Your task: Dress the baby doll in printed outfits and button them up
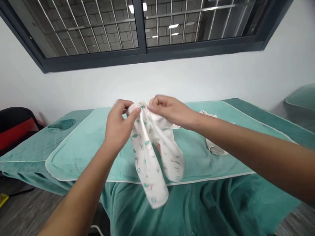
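Just below the left fingers point(136, 113) and right fingers point(159, 100), both clamped on its gathered top, the printed white garment point(150, 166) hangs lengthwise, legs downward, by the pale-green blanket's edge point(118, 181); neither side is nearer.

White trousers point(151, 170) with small teal motifs.

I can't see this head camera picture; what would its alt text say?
Two bare hands, left and right, hold up white patterned baby-style pants over a light green cover, below a barred window.
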The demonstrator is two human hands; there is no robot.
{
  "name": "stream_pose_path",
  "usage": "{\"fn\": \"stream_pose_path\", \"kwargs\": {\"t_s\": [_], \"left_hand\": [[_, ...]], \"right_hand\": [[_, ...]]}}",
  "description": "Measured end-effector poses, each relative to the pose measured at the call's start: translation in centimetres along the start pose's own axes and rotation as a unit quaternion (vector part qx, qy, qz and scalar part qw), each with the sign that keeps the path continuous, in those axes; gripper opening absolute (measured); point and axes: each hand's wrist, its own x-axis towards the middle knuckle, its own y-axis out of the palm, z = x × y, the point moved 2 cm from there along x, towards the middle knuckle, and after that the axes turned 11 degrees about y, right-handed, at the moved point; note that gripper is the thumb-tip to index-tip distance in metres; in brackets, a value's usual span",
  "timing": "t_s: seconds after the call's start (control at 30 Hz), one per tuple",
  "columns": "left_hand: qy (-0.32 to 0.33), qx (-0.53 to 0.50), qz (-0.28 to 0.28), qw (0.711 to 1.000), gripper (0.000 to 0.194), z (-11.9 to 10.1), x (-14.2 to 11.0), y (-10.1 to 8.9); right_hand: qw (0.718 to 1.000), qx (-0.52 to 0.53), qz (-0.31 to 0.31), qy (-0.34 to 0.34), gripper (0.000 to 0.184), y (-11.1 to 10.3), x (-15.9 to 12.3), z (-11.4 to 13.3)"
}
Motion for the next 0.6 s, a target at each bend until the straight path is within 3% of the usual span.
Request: {"fn": "stream_pose_path", "kwargs": {"t_s": [0.07, 0.1, 0.17, 0.27, 0.33, 0.4, 0.5, 0.6], "left_hand": [[-0.012, -0.025, -0.1, 0.995, 0.04, 1.8, -1.0, 1.2], [-0.022, -0.04, -0.11, 0.993, 0.049, 2.9, -1.7, 2.2], [-0.045, -0.053, -0.063, 0.996, 0.065, 5.2, -3.3, 4.5], [-0.091, -0.014, 0.049, 0.995, 0.074, 8.4, -6.4, 7.9], [-0.124, 0.011, 0.107, 0.986, 0.064, 9.8, -8.5, 9.4], [-0.112, 0.026, 0.118, 0.986, 0.049, 10.1, -9.9, 10.3], [-0.109, -0.031, 0.12, 0.986, 0.038, 9.6, -10.2, 11.6], [-0.274, -0.123, 0.125, 0.946, 0.04, 10.2, -9.0, 13.6]], "right_hand": [[0.99, 0.127, -0.063, -0.008, 0.048, 0.7, 2.5, -1.2], [0.982, 0.17, -0.08, -0.006, 0.046, 1.1, 3.8, -2.2], [0.976, 0.196, -0.09, 0.011, 0.038, 1.7, 6.4, -4.7], [0.995, 0.044, -0.071, 0.06, 0.022, 2.3, 8.8, -9.8], [0.99, -0.1, -0.043, 0.086, 0.016, 2.2, 9.4, -13.7], [0.981, -0.155, -0.058, 0.103, 0.016, 1.2, 9.6, -17.3], [0.967, -0.173, -0.144, 0.119, 0.031, -1.7, 10.7, -22.1], [0.94, -0.221, -0.215, 0.144, 0.048, -5.1, 13.4, -26.1]]}}
